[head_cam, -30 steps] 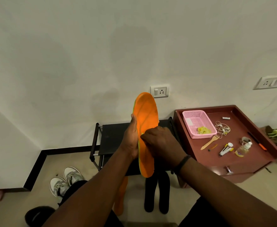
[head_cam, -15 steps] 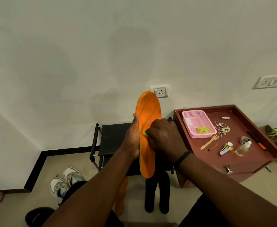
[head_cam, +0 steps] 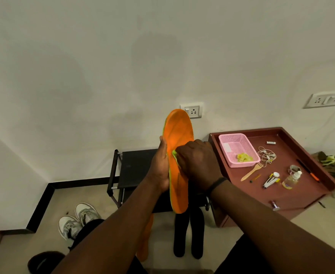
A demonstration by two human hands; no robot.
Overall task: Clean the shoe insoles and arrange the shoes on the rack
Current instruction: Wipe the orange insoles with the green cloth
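open air above and left of the left hand (head_cam: 159,171), black rack (head_cam: 135,167) just behind both hands, pink basket (head_cam: 238,150) and clutter crowding the maroon surface (head_cam: 309,186) right of the right hand (head_cam: 198,165), black insoles (head_cam: 188,232) on the floor below

The right hand (head_cam: 197,163) has wiped higher up the orange insole (head_cam: 179,135).

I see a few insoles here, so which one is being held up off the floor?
The orange insole upright between the left hand and right hand. The other orange insole and two black insoles lie on the floor.
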